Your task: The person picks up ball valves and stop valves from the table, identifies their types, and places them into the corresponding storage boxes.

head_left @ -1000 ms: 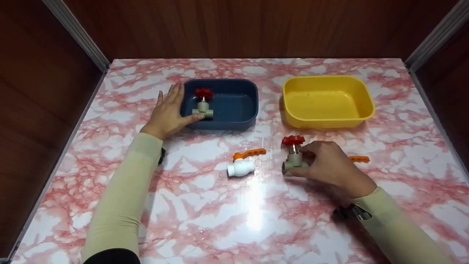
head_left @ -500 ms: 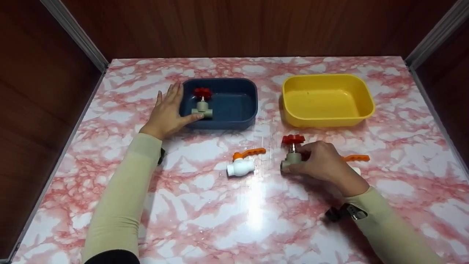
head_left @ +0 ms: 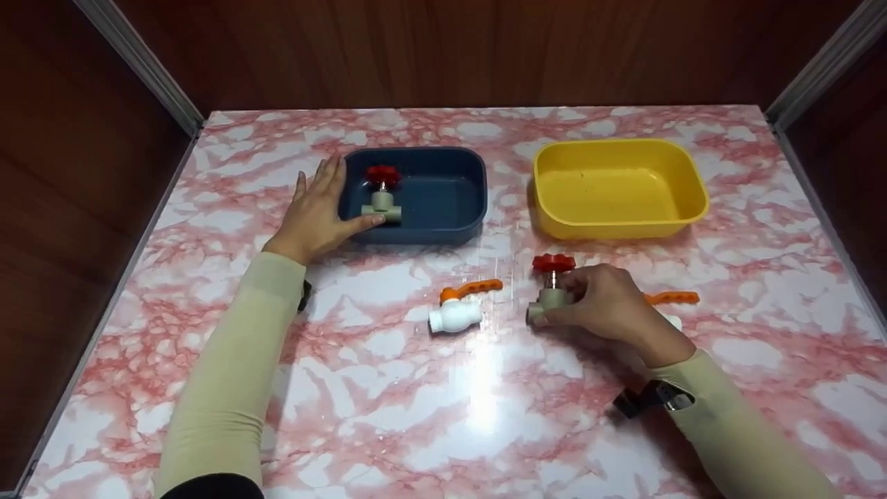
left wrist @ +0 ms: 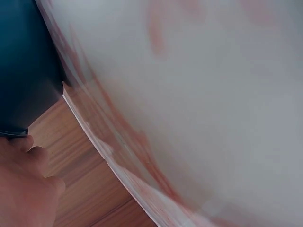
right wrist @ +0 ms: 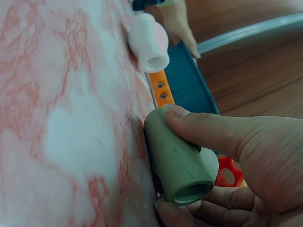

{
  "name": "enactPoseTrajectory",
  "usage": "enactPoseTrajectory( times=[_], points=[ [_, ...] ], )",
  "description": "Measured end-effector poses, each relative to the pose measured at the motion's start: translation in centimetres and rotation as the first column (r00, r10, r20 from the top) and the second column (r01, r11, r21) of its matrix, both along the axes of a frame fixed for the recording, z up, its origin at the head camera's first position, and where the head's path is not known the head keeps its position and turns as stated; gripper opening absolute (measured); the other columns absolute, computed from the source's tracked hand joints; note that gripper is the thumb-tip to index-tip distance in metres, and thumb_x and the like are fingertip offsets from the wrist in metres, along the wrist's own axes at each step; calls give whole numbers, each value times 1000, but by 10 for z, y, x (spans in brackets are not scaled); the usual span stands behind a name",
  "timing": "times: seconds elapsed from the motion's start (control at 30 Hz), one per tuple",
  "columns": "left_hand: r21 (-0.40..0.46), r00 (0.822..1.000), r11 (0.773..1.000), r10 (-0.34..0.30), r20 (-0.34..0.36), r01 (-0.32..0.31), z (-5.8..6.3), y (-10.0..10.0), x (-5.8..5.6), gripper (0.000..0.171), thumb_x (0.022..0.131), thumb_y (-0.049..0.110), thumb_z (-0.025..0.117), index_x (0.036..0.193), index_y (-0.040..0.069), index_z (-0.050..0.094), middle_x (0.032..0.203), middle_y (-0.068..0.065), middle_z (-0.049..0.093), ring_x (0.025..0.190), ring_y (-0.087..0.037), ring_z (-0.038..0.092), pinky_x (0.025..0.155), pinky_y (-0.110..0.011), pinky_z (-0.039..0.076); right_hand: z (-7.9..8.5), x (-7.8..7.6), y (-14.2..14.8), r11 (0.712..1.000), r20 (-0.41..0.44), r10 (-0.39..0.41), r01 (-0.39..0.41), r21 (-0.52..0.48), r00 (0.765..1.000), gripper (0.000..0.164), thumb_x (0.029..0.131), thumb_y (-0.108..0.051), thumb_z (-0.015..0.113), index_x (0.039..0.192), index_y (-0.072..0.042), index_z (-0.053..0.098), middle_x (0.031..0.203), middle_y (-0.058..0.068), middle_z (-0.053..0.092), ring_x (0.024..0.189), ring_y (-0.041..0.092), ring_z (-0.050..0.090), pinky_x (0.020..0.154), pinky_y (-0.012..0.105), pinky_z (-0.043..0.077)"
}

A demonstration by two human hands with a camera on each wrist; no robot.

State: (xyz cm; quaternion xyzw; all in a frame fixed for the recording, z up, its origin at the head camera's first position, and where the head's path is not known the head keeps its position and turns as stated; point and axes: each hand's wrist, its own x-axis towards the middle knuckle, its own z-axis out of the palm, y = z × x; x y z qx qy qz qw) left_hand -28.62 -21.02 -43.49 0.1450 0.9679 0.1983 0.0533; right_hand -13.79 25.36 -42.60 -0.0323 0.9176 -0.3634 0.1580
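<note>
In the head view my right hand pinches a grey-green stop valve with a red handwheel, thumb on its near side. Its pipe body lies close along the tabletop between thumb and fingers in the right wrist view. My left hand rests against the left side of a dark blue tub, fingers straight and spread, thumb across the front left corner. Inside that tub stands a similar valve with a red handwheel, near the thumb tip.
A white ball valve with an orange lever lies left of my right hand. Another orange lever shows behind that hand, its white body mostly hidden. A yellow tub stands at the back right. Wood-patterned panels border the marbled table.
My right hand has shifted slightly left with the stop valve, uncovering more of the orange lever behind it. The left hand stays at the blue tub.
</note>
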Motion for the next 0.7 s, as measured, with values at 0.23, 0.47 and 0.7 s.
enactPoseTrajectory(
  times=[0.23,0.47,0.7],
  points=[
    [1,1000,1000,0,15,0,1,0,0,145,92,106,50,186,8,-1,198,-12,-5,187,-35,-1,149,-65,-10,0,0,0,1000,-15,-1,1,-1,1000,55,83,-47,106,110,-6,83,96,6,77,94,24,66,82,32,54],
    [2,1000,1000,0,14,0,2,0,0,143,94,103,53,186,8,0,198,-11,-5,187,-35,-1,149,-65,-10,5,-2,-2,999,9,-26,26,-29,1000,60,82,-51,106,114,-8,82,103,7,78,99,25,64,82,33,54],
    [-2,1000,1000,-4,2,4,1,0,-1,149,89,110,47,186,6,2,198,-15,-1,187,-36,0,149,-67,-9,14,-8,-5,991,-5,-32,31,-128,999,57,84,-48,107,115,-8,81,107,9,77,101,25,65,82,27,57]
  ],
)
